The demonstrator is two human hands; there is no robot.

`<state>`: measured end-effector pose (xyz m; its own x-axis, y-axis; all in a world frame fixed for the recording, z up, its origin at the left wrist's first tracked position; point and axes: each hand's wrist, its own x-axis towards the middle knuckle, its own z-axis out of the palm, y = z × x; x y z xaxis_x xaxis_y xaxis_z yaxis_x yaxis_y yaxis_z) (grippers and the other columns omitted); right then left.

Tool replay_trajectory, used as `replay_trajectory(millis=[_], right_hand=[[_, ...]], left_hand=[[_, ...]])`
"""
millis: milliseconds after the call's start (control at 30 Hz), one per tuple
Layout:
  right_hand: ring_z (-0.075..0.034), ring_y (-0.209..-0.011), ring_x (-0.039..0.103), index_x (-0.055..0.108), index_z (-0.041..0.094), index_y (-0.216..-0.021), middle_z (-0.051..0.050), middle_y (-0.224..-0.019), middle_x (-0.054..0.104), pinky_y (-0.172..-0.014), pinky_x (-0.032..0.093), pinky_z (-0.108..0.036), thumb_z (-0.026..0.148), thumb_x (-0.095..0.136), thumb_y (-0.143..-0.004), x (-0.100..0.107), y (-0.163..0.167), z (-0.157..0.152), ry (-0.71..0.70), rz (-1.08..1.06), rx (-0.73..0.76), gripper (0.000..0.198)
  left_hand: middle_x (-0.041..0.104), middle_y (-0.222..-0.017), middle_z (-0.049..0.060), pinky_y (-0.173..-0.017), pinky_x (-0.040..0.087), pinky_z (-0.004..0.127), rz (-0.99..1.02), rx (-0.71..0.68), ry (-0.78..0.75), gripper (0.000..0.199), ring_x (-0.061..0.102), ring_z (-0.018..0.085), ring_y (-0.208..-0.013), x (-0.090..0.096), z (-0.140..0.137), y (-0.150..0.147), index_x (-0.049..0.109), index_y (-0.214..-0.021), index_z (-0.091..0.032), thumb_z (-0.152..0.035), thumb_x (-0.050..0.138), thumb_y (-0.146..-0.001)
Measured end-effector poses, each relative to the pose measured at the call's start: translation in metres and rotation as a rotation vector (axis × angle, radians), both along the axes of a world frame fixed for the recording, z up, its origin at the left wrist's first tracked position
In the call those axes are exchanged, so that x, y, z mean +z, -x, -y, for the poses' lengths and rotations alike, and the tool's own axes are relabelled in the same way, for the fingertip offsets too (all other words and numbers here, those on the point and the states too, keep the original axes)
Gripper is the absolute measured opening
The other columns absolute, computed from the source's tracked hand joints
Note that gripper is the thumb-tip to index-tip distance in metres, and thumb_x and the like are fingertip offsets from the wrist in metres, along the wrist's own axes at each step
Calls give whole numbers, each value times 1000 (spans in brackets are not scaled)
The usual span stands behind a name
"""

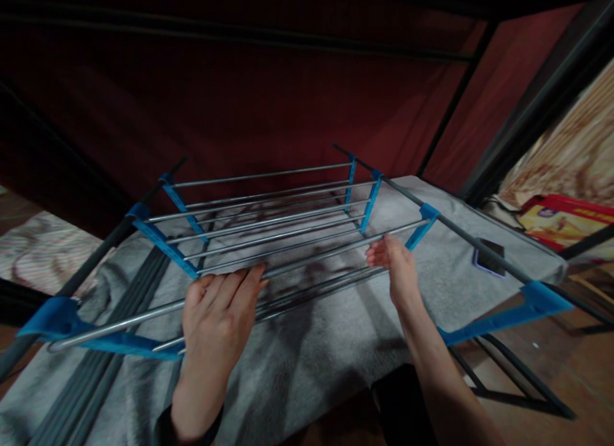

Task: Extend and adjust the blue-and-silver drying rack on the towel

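A rack of silver metal rods point(268, 225), blue plastic brackets point(158, 238) and dark grey side poles point(398, 189) stands before me. My left hand point(220, 311) is closed over a long silver rod point(316, 259) at the near side, palm down. The rod's left end lies across the near-left blue bracket point(52, 318); its right end reaches a blue bracket point(422, 225) on the right pole. Farther along the same rod, my right hand point(396, 263) is loosely curled, its thumb side against the metal. Another blue bracket point(508, 315) sits nearest me on the right pole.
Grey fleecy cloth point(307, 363) covers the surface underneath. Several loose grey tubes point(110, 343) lie at the left. A phone point(489, 257) rests on the right, beyond which is a red and yellow package point(566, 222). Dark red fabric point(268, 107) hangs behind, with a dark frame post point(532, 100).
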<state>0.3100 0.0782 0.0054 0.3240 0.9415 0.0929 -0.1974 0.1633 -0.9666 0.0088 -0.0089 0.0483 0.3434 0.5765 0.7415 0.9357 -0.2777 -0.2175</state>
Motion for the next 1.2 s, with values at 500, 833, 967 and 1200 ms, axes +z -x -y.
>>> replay_trajectory(millis=[500,833,967,1200], right_hand=[[-26,-126,56,59,25,-129,-6,-128,63,-111,39,-49,27,57,-69,-22,-76,-29,-284,102,-477,60],[-24,-119,59,56,28,-140,-5,-128,62,-106,44,-46,30,55,-75,-15,-74,-36,-208,230,-458,65],[-23,-118,59,54,27,-141,-5,-125,63,-108,42,-46,27,54,-73,-20,-74,-40,-242,179,-434,69],[-22,-115,60,56,27,-137,-5,-126,62,-106,43,-45,23,53,-72,-20,-73,-42,-271,167,-433,65]], left_hand=[[73,-88,4,-78,40,38,2,-36,3,31,63,21,-78,2,-1,1,63,-125,-19,-20,65,-94],[70,-83,2,-73,37,37,-30,5,8,33,59,20,-73,3,1,3,64,-129,-24,-21,59,-97],[68,-80,2,-72,36,38,-19,8,33,28,58,21,-74,8,4,-1,67,-124,-23,-21,59,-97],[66,-74,2,-70,35,37,-20,-1,64,23,57,21,-70,15,6,-4,70,-117,-22,-22,56,-98]])
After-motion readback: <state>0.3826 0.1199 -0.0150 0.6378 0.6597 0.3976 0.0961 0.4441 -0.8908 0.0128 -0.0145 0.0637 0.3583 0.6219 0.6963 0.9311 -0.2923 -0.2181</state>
